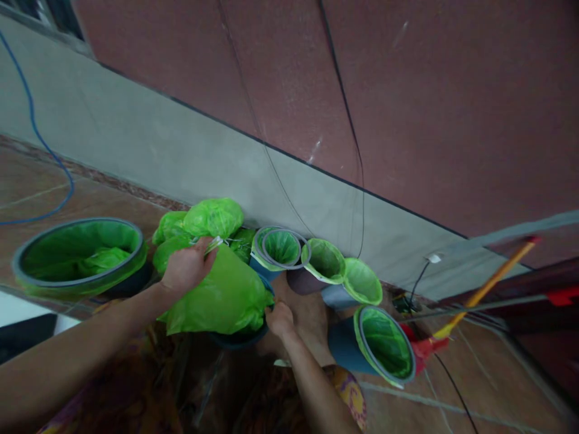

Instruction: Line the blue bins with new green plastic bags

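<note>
My left hand is closed on the gathered top of a green plastic garbage bag. The bag hangs over a dark blue trash bin, its lower end still inside the opening. At that bin's right edge my right hand is closed around the rim. Whether it also pinches some of the bag there is hard to see. Behind the held bag, tied full green garbage bags lie piled against the wall.
A large lined bin stands at left. Nested bins and several lined bins, one of them tilted, stand at right. Beside them are a broom with red bristles and black cables. A blue cable lies far left.
</note>
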`<state>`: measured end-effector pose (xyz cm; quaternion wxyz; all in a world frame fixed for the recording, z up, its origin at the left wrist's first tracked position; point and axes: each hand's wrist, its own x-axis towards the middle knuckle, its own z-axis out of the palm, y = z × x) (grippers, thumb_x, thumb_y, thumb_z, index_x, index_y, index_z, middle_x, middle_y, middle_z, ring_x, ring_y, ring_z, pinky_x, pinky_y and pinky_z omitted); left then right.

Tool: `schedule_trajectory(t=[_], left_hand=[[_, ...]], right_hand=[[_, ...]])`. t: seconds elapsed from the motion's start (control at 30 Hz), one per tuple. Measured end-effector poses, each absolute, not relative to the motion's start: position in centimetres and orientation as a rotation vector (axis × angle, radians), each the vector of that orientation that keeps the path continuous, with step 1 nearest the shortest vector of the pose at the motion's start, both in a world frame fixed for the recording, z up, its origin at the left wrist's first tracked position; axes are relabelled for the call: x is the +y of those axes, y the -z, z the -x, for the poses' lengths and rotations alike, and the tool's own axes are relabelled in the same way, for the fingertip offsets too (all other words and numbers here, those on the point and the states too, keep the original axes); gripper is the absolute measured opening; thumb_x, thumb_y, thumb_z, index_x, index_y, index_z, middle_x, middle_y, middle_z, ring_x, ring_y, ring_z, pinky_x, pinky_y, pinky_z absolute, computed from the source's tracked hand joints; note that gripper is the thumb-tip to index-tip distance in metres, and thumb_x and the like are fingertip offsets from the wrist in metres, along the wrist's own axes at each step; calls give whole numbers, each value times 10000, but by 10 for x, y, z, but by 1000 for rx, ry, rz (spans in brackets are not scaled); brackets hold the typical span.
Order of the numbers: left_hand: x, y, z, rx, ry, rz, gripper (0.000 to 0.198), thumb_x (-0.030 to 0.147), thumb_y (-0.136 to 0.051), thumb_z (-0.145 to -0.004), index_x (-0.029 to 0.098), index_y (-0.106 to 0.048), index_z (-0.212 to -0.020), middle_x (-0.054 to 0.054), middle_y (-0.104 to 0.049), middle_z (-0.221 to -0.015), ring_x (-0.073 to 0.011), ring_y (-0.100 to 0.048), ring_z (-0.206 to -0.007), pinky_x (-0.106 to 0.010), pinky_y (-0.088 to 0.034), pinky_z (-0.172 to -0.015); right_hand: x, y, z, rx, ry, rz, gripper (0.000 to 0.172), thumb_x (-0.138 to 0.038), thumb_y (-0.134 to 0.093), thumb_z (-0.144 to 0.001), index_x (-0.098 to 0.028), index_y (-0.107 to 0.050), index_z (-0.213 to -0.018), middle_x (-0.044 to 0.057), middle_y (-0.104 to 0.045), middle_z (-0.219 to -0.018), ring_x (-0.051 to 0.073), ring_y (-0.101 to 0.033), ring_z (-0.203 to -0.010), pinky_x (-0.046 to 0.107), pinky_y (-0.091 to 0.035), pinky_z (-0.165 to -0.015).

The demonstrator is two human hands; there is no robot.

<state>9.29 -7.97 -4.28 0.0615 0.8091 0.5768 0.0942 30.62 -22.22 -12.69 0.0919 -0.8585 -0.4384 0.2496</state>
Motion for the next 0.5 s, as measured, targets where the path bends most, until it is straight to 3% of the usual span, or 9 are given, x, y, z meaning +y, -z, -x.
schedule_trajectory(t=[0.17,0.37,0.5], left_hand=[[-92,80,-140,1349,-75,-2509,464,397,-328,-1026,154,-528,-1367,-177,-750,-1109,-292,-727,-933,-358,-486,-786],[-93,156,-180,1154,10,-2101,388,277,-514,-916,147,-571,-1276,-127,-749,-1028,-267,-708,-981,-343,-483,-846],[-93,193,-191,1106,38,-1845,292,293,-554,-840,143,-628,-1079,-77,-733,-892,-242,-704,-851,-315,-493,-730]], right_hand=[[-229,120,-320,-1421,-797,2310,357,-275,-576,-918,-140,-689,-1228,128,-756,-1141,253,-701,-1089,342,-507,-946],[-217,111,-319,-1414,-920,2192,307,-253,-619,-881,-163,-711,-1160,84,-763,-1019,215,-707,-983,314,-508,-885],[-202,141,-314,-1253,-1078,2237,397,-289,-651,-869,-130,-665,-1232,90,-757,-968,231,-712,-945,327,-518,-844]])
